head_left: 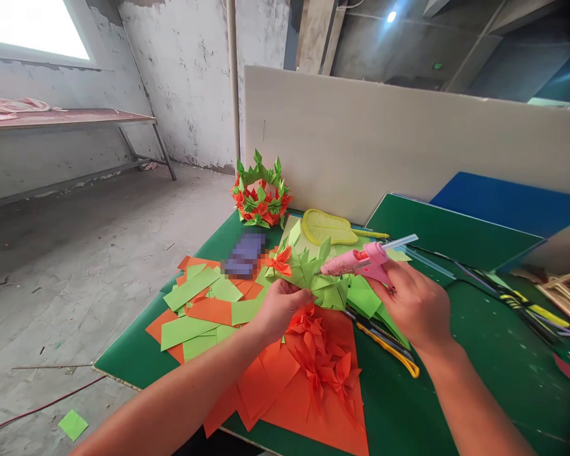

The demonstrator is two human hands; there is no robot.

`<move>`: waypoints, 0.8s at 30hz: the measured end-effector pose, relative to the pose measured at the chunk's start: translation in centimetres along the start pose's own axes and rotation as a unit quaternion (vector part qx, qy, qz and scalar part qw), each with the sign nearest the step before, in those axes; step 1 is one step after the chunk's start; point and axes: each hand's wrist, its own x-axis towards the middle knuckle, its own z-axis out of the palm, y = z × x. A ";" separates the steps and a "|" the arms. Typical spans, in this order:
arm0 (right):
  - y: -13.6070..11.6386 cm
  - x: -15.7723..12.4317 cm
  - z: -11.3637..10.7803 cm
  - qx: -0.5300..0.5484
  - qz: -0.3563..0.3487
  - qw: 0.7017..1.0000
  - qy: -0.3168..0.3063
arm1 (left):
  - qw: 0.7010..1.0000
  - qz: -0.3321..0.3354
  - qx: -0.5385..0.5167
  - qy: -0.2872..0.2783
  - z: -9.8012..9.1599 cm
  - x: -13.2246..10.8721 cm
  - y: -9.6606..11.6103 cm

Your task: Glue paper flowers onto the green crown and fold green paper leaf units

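Observation:
My right hand [411,304] grips a pink hot glue gun [356,261] with a clear glue stick poking out of its back. Its nozzle touches or nearly touches a green folded-paper piece [330,288], which carries one orange paper flower [280,260]. The fingers of my left hand [285,310] pinch the lower left edge of that piece. Just below it, several orange folded-paper flowers [342,377] lie on orange paper sheets [275,386]. A yellow-handled utility knife [384,345] rests beneath my right hand.
A finished-looking green and orange paper basket [261,196] stands at the table's far corner. Loose green and orange strips [194,335] cover the left side of the green table [137,354]. A yellow fly swatter [330,228], a blurred-out phone-like object [246,253] and a green board [451,231] lie farther back.

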 end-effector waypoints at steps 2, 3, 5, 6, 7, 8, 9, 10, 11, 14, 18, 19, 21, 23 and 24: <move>0.0 0.0 0.2 0.007 0.006 1.000 0.002 | 1.000 -0.003 0.003 0.000 -0.1 0.0 0.0; 0.1 0.0 0.3 0.006 0.009 1.000 0.005 | 1.000 -0.004 0.005 -0.001 -0.1 0.1 0.0; 0.1 -0.1 0.2 -0.004 0.009 1.000 0.012 | 1.000 -0.003 0.007 -0.007 -0.2 0.1 -0.1; 0.1 -0.1 0.1 -0.011 0.010 1.000 0.016 | 1.000 -0.002 0.007 -0.008 -0.2 0.1 -0.1; 0.1 -0.2 0.0 -0.017 0.013 1.000 0.019 | 1.000 -0.002 0.008 -0.008 -0.2 0.1 -0.2; 0.1 -0.2 -0.2 -0.022 0.016 0.999 0.019 | 1.000 -0.002 0.009 -0.006 -0.2 0.1 -0.2; 0.0 -0.3 -0.3 -0.025 0.019 0.999 0.020 | 1.000 -0.002 0.011 -0.003 -0.3 0.1 -0.2; 0.0 -0.3 -0.5 -0.025 0.019 0.999 0.021 | 1.000 -0.001 0.012 0.000 -0.3 0.1 -0.2; -0.1 -0.4 -0.6 -0.023 0.016 0.999 0.021 | 1.000 -0.002 0.014 0.001 -0.3 0.1 -0.2; -0.2 -0.4 -0.6 -0.015 -0.004 1.000 0.015 | 1.000 -0.002 0.015 -0.004 -0.2 0.1 -0.2; 0.2 -0.2 -0.5 -0.035 0.004 0.999 0.021 | 1.000 -0.006 0.019 0.003 -0.3 0.1 -0.2; 0.3 -0.2 -0.5 -0.042 0.008 0.999 0.030 | 1.000 -0.009 0.022 0.006 -0.3 0.2 -0.2; 0.4 -0.3 -0.6 -0.047 0.012 0.998 0.047 | 1.000 -0.013 0.026 0.011 -0.4 0.2 -0.3; 0.3 -0.5 -0.8 -0.042 0.006 0.998 0.052 | 0.999 -0.014 0.026 0.017 -0.5 0.3 -0.4; 0.3 -0.7 -0.9 -0.039 0.001 0.998 0.048 | 0.999 -0.013 0.024 0.019 -0.4 0.3 -0.3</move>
